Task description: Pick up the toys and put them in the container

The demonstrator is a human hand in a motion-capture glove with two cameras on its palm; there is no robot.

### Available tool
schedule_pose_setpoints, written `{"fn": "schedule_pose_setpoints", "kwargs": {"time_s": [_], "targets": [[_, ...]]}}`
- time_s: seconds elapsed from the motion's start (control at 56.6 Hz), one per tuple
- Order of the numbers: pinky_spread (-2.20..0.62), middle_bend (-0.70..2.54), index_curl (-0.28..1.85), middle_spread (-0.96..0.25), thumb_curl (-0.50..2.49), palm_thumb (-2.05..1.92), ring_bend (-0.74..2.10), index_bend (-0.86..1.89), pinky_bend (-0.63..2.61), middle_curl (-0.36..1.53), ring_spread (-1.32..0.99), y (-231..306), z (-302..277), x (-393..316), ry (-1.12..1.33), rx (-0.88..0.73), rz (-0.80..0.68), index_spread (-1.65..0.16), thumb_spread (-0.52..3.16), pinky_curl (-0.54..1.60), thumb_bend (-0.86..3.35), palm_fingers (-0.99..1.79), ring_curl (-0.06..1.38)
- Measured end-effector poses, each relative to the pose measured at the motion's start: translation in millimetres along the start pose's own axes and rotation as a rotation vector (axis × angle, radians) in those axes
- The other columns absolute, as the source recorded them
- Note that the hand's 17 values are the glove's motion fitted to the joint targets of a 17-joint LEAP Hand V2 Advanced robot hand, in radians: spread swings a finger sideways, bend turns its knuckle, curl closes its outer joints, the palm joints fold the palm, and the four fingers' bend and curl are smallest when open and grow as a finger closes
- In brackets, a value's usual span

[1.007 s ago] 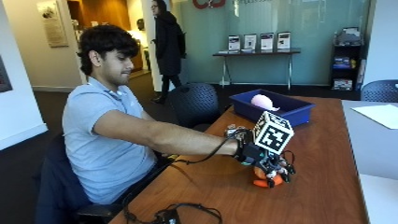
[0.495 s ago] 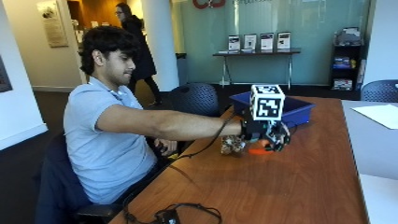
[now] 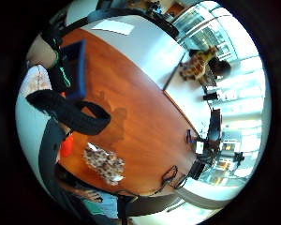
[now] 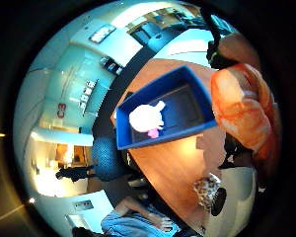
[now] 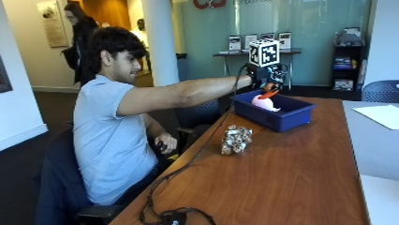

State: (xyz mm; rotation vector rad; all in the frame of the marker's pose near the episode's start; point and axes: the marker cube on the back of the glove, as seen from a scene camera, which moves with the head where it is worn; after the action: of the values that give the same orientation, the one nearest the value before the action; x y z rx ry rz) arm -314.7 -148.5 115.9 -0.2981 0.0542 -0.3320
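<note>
Gripping an orange toy [image 5: 269, 92], with the gloved right hand [image 5: 267, 77] curled round it and raised above the blue container [image 5: 274, 111]; arm stretched out straight from the seated person's shoulder. Held directly over the near end of the bin, toy hanging just above a white-and-pink toy [image 5: 264, 102] already lying inside.

Below the grip: wooden table [image 5: 293, 173], broad and brown, carrying the container near its far end. Back toward the person from the grip, well apart from the bin: a spotted plush toy [image 5: 235, 139] resting on the tabletop, untouched. Off to the far side, on the pale adjoining table: a white sheet of paper [image 5: 381, 116]. Nothing standing between the held toy and the bin's open top.

Seen from the thumb side of the palm only: the bin's whole interior [image 4: 163, 108], dark floor mostly bare, white-and-pink toy [image 4: 147, 118] against one wall, and the orange toy [image 4: 241, 111] filling the edge close to the palm. Seen from the little-finger side only: the long sweep of tabletop [image 3: 140, 112] behind the hand, spotted toy [image 3: 104, 162] lying near its edge, a sliver of orange [image 3: 67, 145] beside the strap.
</note>
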Motion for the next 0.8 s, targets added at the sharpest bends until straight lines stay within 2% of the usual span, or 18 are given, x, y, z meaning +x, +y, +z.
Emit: {"fn": "schedule_pose_setpoints", "kwargs": {"time_s": [0.194, 0.424, 0.459, 0.548, 0.566, 0.654, 0.795], "targets": [[-0.37, 0.26, 0.17, -0.01, 0.60, 0.78, 1.08, 0.14, 1.23, 0.42, -0.20, -34.0, 36.2, -61.1, -0.035, -0.026, -0.069, -0.31, 1.47, 0.45, 0.35, 0.73, 0.51], [-0.37, 0.24, 0.15, -0.01, 0.57, 0.73, 1.08, 0.12, 1.25, 0.47, -0.20, -46.5, 70.1, -77.5, -0.028, -0.075, -0.091, -0.32, 1.55, 0.46, 0.35, 0.66, 0.51], [-0.36, 0.22, 0.15, -0.01, 0.54, 0.66, 1.03, 0.12, 1.26, 0.47, -0.19, -45.4, 73.9, -73.8, -0.025, -0.120, -0.075, -0.32, 1.56, 0.46, 0.32, 0.52, 0.50], [-0.24, 0.18, 0.19, 0.01, 0.43, 0.37, 0.70, 0.14, 1.29, 0.46, -0.12, -39.4, 79.7, -61.2, -0.014, -0.221, -0.045, -0.33, 1.53, 0.50, 0.17, -0.13, 0.46], [-0.20, 0.19, 0.18, 0.01, 0.41, 0.30, 0.64, 0.13, 1.27, 0.46, -0.10, -36.8, 79.7, -57.6, -0.016, -0.228, -0.047, -0.32, 1.52, 0.48, 0.13, -0.18, 0.44], [-0.11, 0.17, 0.19, 0.01, 0.36, 0.15, 0.52, 0.17, 1.21, 0.42, -0.07, -18.3, 77.5, -34.2, -0.035, -0.257, -0.035, -0.33, 1.47, 0.42, 0.03, -0.10, 0.34], [-0.01, 0.13, 0.24, 0.02, 0.33, 0.08, 0.41, 0.21, 1.13, 0.38, -0.03, 28.4, 73.9, 8.3, -0.042, -0.340, -0.002, -0.33, 1.44, 0.38, -0.02, -0.13, 0.29]]}}
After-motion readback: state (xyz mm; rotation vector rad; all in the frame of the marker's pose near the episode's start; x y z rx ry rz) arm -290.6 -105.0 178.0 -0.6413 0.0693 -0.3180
